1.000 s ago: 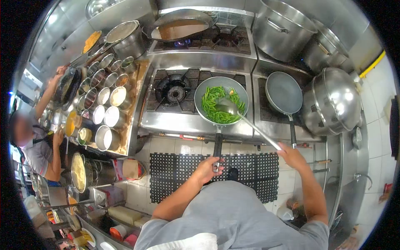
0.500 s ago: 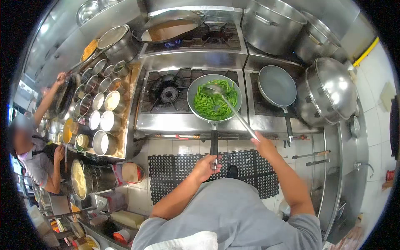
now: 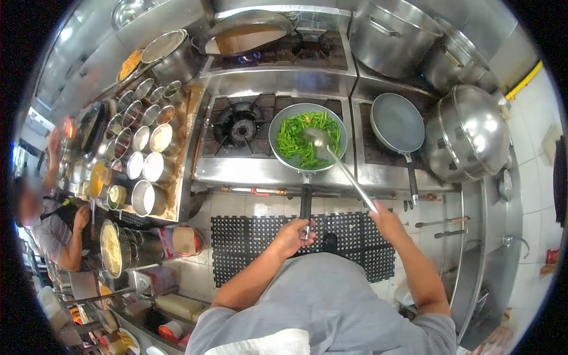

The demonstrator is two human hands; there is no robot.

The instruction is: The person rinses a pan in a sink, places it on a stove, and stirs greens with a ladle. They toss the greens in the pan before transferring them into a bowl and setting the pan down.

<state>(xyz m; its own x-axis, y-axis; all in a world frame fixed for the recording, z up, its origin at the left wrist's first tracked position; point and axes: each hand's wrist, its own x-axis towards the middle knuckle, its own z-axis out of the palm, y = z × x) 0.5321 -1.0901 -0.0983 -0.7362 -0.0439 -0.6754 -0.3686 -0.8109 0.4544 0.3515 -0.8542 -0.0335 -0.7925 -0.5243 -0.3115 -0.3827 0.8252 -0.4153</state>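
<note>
Left grip point(image 3: 294, 235) clamps the pan handle point(image 3: 305, 204); right grip point(image 3: 387, 223) clamps the ladle point(image 3: 347, 173) among green beans point(image 3: 296, 141).

Left hand point(image 3: 294, 234) gripping pan point(image 3: 307, 145) handle, right hand point(image 3: 387, 222) holding ladle point(image 3: 331, 155)

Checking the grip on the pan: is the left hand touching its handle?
Touching. The head view shows the left hand closed around the end of the pan handle, with no gap between them.

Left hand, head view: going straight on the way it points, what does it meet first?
Gripping the pan handle, the left hand points up along it. It would likely meet the stove's front edge first, under the pan of greens; depth is unclear.
</note>
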